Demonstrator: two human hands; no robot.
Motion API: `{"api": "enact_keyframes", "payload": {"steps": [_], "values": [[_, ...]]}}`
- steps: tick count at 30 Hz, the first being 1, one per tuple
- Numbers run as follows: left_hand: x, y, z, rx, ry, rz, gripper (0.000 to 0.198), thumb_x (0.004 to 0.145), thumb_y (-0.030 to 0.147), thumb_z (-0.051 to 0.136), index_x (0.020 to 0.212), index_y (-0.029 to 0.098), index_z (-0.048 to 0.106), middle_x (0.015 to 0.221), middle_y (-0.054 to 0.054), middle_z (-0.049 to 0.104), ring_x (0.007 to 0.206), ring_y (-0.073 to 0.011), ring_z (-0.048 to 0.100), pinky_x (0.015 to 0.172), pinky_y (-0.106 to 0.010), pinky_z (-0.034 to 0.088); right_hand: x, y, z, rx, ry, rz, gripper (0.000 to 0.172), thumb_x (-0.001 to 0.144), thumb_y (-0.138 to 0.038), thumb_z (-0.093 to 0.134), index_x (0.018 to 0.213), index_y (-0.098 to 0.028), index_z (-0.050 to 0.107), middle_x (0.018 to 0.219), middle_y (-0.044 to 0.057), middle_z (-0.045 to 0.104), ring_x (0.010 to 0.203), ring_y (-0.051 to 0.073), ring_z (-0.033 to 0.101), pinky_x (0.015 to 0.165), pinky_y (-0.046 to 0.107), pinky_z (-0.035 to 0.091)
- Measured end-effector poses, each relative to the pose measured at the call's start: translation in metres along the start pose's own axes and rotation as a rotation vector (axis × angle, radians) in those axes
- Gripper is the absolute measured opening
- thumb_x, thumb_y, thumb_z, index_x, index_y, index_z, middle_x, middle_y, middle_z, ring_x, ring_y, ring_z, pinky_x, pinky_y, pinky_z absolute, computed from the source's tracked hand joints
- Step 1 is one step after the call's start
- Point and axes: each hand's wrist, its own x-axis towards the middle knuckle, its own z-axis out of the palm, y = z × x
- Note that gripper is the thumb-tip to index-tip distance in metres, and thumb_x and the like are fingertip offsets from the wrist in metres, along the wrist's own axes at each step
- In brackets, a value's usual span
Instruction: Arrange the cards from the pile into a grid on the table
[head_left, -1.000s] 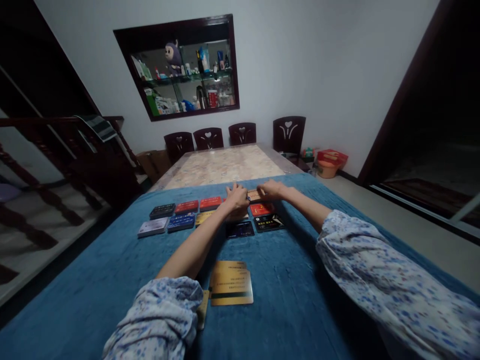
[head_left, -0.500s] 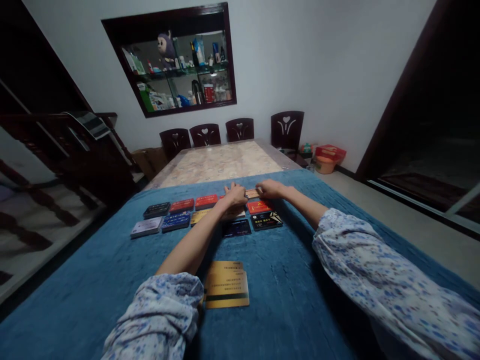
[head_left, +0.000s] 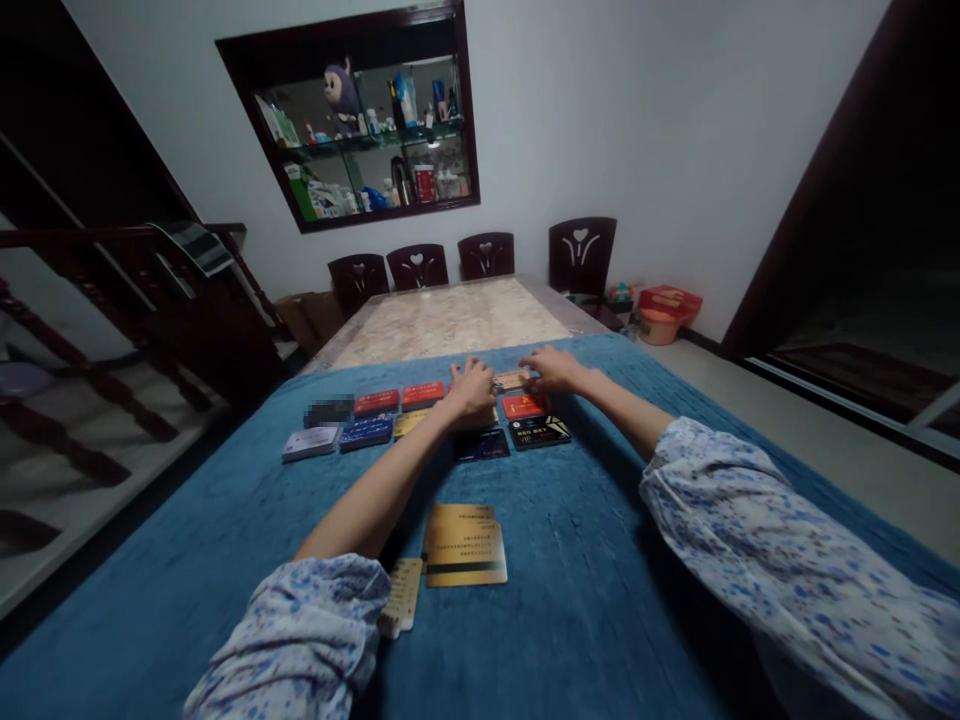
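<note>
My left hand (head_left: 472,390) rests over the back row of cards with its fingers spread, hiding part of what lies under it. My right hand (head_left: 555,370) is at the right end of an orange-and-white card (head_left: 512,380), fingers apart and thumb near its edge. Below that card lie a red card (head_left: 525,405) and a black VIP card (head_left: 541,431). A dark blue card (head_left: 482,445) is in front of my left hand. Further left, red stacks (head_left: 376,402), a blue stack (head_left: 366,431) and a whitish stack (head_left: 311,442) stand in rows.
Gold cards (head_left: 466,545) lie overlapped nearer me, with pale yellow cards (head_left: 403,592) partly behind my left sleeve. A blue cloth (head_left: 585,560) covers this end of the marble-patterned table (head_left: 450,320). Dark chairs (head_left: 581,255) stand around the far end.
My right hand's fingers have spread and lifted a little off the orange-and-white card. My left hand stays over the cards. The view has shifted slightly, and more of the pale yellow cards shows.
</note>
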Motion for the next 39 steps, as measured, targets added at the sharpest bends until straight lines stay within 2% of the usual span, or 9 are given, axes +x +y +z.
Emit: {"api": "enact_keyframes", "payload": {"steps": [3, 7, 11, 15, 20, 25, 31, 39], "values": [[-0.018, -0.003, -0.002, -0.006, 0.052, 0.016, 0.031, 0.087, 0.020, 0.051, 0.116, 0.019, 0.063, 0.134, -0.014, 0.057, 0.137, -0.0330, 0.032, 0.106, -0.058, 0.029, -0.010, -0.007, -0.006, -0.017, 0.032, -0.026, 0.040, 0.091, -0.034, 0.056, 0.129, -0.025, 0.063, 0.126, 0.013, 0.063, 0.116, 0.031, 0.053, 0.086, 0.038, 0.044], [-0.043, -0.007, -0.003, -0.016, 0.099, 0.023, 0.034, 0.087, 0.021, 0.053, 0.120, 0.021, 0.062, 0.133, -0.013, 0.058, 0.135, -0.0338, 0.034, 0.107, -0.059, 0.028, -0.024, -0.021, -0.010, -0.031, 0.095, -0.079, 0.029, 0.093, -0.027, 0.052, 0.115, -0.024, 0.071, 0.119, 0.012, 0.066, 0.111, 0.029, 0.052, 0.082, 0.036, 0.040], [-0.071, -0.011, -0.006, -0.025, 0.134, 0.037, 0.034, 0.089, 0.020, 0.052, 0.121, 0.022, 0.063, 0.133, -0.012, 0.058, 0.135, -0.0330, 0.034, 0.107, -0.056, 0.027, -0.041, -0.036, -0.009, -0.047, 0.144, -0.125, 0.029, 0.096, -0.025, 0.045, 0.101, -0.021, 0.073, 0.109, 0.012, 0.069, 0.105, 0.026, 0.054, 0.076, 0.033, 0.036], [-0.101, -0.010, -0.010, -0.055, 0.156, 0.037, 0.033, 0.089, 0.019, 0.053, 0.119, 0.022, 0.065, 0.132, -0.011, 0.059, 0.135, -0.0329, 0.035, 0.107, -0.056, 0.026, -0.060, -0.051, -0.008, -0.035, 0.152, -0.182, 0.026, 0.096, -0.028, 0.048, 0.103, -0.021, 0.073, 0.109, 0.011, 0.069, 0.103, 0.025, 0.054, 0.075, 0.032, 0.034], [-0.138, -0.005, -0.010, -0.074, 0.154, 0.040, 0.030, 0.088, 0.020, 0.056, 0.116, 0.023, 0.066, 0.128, -0.011, 0.061, 0.134, -0.0329, 0.037, 0.106, -0.055, 0.026, -0.084, -0.070, -0.006, -0.005, 0.171, -0.247, 0.026, 0.094, -0.025, 0.049, 0.103, -0.022, 0.073, 0.114, 0.011, 0.069, 0.113, 0.027, 0.051, 0.079, 0.033, 0.035], [-0.174, -0.003, -0.004, -0.097, 0.174, 0.041, 0.029, 0.088, 0.019, 0.056, 0.115, 0.023, 0.066, 0.126, -0.010, 0.062, 0.133, -0.0318, 0.040, 0.109, -0.056, 0.024, -0.108, -0.091, 0.003, 0.030, 0.184, -0.321, 0.028, 0.095, -0.024, 0.047, 0.103, -0.022, 0.074, 0.109, 0.011, 0.069, 0.107, 0.026, 0.053, 0.084, 0.035, 0.035], [-0.217, 0.001, -0.001, -0.120, 0.158, 0.040, 0.027, 0.090, 0.018, 0.053, 0.112, 0.024, 0.066, 0.122, -0.009, 0.064, 0.133, -0.0313, 0.040, 0.110, -0.058, 0.025, -0.136, -0.116, 0.012, 0.113, 0.203, -0.409, 0.025, 0.092, -0.020, 0.054, 0.110, -0.021, 0.071, 0.110, 0.010, 0.067, 0.107, 0.025, 0.052, 0.083, 0.036, 0.033], [-0.254, 0.010, 0.004, -0.155, 0.175, 0.051, 0.024, 0.092, 0.024, 0.053, 0.112, 0.024, 0.066, 0.122, -0.009, 0.065, 0.133, -0.0319, 0.039, 0.110, -0.059, 0.023, -0.167, -0.140, 0.020, 0.194, 0.262, -0.508, 0.026, 0.100, -0.032, 0.048, 0.105, -0.020, 0.070, 0.106, 0.010, 0.067, 0.098, 0.022, 0.052, 0.079, 0.035, 0.033]]}}
